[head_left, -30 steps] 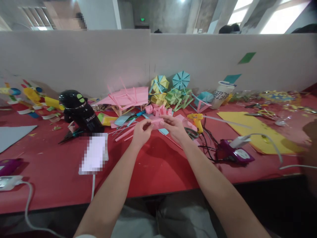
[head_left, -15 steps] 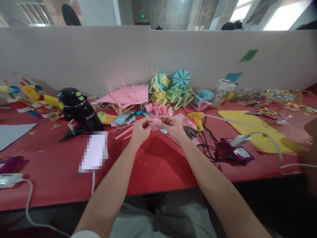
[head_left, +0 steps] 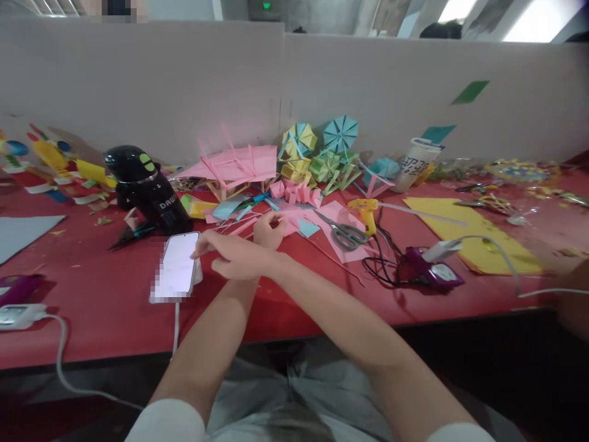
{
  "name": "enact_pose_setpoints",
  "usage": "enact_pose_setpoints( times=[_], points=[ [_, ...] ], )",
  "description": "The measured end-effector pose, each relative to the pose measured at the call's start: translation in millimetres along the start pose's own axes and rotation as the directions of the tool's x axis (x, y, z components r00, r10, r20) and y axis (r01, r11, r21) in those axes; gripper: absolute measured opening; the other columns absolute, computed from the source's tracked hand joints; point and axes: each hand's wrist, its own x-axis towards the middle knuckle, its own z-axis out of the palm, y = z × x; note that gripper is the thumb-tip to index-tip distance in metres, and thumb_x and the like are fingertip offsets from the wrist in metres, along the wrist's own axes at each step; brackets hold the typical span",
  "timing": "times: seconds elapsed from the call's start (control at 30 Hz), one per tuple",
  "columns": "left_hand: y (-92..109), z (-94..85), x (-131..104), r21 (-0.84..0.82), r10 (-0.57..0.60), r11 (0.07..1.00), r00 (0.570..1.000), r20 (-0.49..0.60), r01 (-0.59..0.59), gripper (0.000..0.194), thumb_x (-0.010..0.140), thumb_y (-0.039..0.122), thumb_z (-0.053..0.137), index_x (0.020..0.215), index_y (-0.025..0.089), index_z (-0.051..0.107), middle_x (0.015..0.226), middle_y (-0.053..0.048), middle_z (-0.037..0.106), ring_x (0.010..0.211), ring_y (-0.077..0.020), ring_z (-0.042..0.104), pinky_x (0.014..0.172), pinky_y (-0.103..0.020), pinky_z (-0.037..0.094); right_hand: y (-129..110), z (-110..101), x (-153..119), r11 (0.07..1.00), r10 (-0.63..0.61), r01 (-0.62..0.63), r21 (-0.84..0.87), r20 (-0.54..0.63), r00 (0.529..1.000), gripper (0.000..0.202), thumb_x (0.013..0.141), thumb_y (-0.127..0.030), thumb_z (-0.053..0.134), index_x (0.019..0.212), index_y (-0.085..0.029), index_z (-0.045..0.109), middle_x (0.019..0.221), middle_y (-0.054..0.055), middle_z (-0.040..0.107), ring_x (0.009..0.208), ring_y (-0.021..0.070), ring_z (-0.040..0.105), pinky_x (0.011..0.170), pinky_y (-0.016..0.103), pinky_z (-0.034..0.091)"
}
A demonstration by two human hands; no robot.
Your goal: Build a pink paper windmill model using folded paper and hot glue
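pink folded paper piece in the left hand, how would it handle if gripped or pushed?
The pink paper piece, pinched by the left hand, is probably very light and would likely skid across the red table if pushed. Its thin folds look easy to crush, so a firm grip would probably flatten them. It seems floppy rather than stiff.

Both forearms bare from wrist to above the elbow. White short sleeves visible at the bottom edge of the head view, one on each arm. Light grey trousers on the lap. No rings, watch or bracelets seen on either hand.
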Motion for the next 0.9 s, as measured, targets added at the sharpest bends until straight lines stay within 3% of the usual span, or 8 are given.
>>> enact_pose_setpoints(
  times=[0.13,0.33,0.5,0.77,0.9],
  points=[
    [0,-0.2,-4,-0.031,0.033,0.999,0.999,0.018,-0.032,0.006,0.074,0.015,0.066,0.078,0.018,0.07,0.078,-0.004,0.074,0.073,-0.0161,0.066,0.072,-0.03,0.054,6,17,31,0.983,0.017,0.008,-0.184,0.131,0.991,0.037,0.075,-0.001,0.046,0.106,-0.021,0.049,0.12,0.007,0.07,0.113,0.0237,0.062,0.101,0.041,0.044],
    [4,-1.0,-5,-0.045,0.047,0.998,0.997,0.057,-0.045,0.006,0.076,0.013,0.067,0.079,0.015,0.071,0.078,-0.006,0.074,0.072,-0.016,0.066,0.073,-0.03,0.054,0,29,45,0.963,0.009,0.048,-0.265,0.208,0.978,0.039,0.074,-0.001,0.043,0.107,-0.022,0.05,0.127,0.006,0.067,0.121,0.0242,0.057,0.113,0.049,0.029],
    [4,-0.7,-5,-0.057,0.047,0.997,0.997,0.054,-0.044,0.008,0.075,0.012,0.068,0.082,0.015,0.072,0.084,-0.007,0.074,0.081,-0.0179,0.068,0.08,-0.032,0.054,-2,34,49,0.952,0.076,0.001,-0.305,0.241,0.968,0.037,0.074,-0.003,0.045,0.106,-0.02,0.052,0.119,0.007,0.07,0.11,0.0255,0.062,0.11,0.052,0.031],
    [7,-2.1,-6,-0.066,0.028,0.998,0.997,0.067,-0.023,0.008,0.075,0.01,0.065,0.079,0.014,0.071,0.083,-0.007,0.073,0.081,-0.0173,0.067,0.08,-0.031,0.054,3,39,50,0.941,0.12,-0.035,-0.336,0.236,0.964,0.037,0.076,-0.007,0.046,0.112,-0.019,0.05,0.124,0.011,0.066,0.119,0.0265,0.058,0.111,0.053,0.03],
    [11,-3.4,-7,-0.07,0.008,0.998,0.998,0.069,-0.003,0.007,0.075,0.011,0.066,0.078,0.015,0.069,0.083,-0.005,0.073,0.081,-0.0161,0.066,0.081,-0.03,0.052,5,39,50,0.951,0.075,-0.015,-0.308,0.185,0.98,0.033,0.079,-0.008,0.048,0.11,-0.019,0.051,0.117,0.01,0.068,0.114,0.0262,0.061,0.108,0.05,0.037]
  ],
)
